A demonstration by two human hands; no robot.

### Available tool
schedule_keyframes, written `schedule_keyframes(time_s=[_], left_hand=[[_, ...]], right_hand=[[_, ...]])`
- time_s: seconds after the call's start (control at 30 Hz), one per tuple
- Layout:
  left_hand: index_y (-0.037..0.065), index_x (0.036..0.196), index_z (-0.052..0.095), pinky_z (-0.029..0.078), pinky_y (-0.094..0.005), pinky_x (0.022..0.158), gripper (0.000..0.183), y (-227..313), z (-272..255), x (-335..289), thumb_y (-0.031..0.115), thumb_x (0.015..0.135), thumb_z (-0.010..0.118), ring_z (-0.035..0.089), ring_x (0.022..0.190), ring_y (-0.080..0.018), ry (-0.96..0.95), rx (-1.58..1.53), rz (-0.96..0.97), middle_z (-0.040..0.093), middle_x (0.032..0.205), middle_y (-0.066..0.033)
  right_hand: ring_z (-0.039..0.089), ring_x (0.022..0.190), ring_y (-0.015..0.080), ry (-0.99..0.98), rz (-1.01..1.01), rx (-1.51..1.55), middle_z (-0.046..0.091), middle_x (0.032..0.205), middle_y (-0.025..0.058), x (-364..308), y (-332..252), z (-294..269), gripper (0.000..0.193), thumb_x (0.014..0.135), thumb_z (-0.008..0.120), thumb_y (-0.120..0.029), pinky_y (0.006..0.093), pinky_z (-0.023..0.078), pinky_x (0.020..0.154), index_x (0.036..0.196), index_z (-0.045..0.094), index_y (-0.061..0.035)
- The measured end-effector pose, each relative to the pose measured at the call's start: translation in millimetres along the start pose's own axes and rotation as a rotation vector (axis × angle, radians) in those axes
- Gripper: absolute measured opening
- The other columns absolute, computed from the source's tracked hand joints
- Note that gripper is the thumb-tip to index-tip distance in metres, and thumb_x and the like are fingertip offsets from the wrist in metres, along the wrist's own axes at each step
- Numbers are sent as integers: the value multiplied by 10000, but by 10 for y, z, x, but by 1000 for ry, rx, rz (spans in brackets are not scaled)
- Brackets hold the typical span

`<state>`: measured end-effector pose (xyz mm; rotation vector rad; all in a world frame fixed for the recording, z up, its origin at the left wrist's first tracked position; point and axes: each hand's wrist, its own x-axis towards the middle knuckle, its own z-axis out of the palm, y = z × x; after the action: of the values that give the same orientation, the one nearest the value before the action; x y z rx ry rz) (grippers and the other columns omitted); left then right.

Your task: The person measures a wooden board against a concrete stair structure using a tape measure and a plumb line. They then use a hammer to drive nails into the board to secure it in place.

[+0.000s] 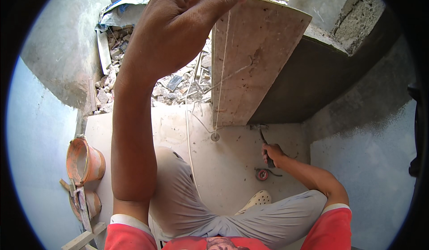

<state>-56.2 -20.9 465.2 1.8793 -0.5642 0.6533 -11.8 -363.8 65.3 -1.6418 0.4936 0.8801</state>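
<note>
My left hand (181, 40) is raised high at the top of the view, its fingers pinched closed on a thin white string (222, 71). The string runs down in front of an upright board (250, 84) to a small round plumb bob (215, 137) just above or on the floor; I cannot tell which. Low on the right, my right hand (273, 153) is wrapped round the handle of a hammer (262, 135). The hammer's head is close to the board's bottom corner. A red and black tape measure (262, 174) lies on the floor near that hand.
Rubble (176, 87) is heaped behind the board. A pale cable (188, 138) crosses the floor by my left knee. An orange bucket (94, 163) and wooden pieces (82, 239) stand at the left. A dark plastered wall face (299, 80) adjoins the board on the right.
</note>
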Motion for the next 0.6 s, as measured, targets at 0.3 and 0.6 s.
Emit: schedule_keyframes(time_s=[0.3,0.6], left_hand=[[9,1039,690,479,-300,855,278,14,-4,-23,256,1078,569,593,897,-124,-14,-49,-23,676,921,-50],[6,1029,689,477,-303,851,281,18,1,-20,257,1076,570,587,888,-127,-8,-48,-16,668,911,-50]], right_hand=[[530,525,143,-8,8,12,560,722,52,27,6,-7,254,1014,565,-233,342,477,458,831,545,-57],[530,539,140,-10,12,33,562,729,49,33,9,0,256,1020,564,-235,334,473,469,835,544,-59]])
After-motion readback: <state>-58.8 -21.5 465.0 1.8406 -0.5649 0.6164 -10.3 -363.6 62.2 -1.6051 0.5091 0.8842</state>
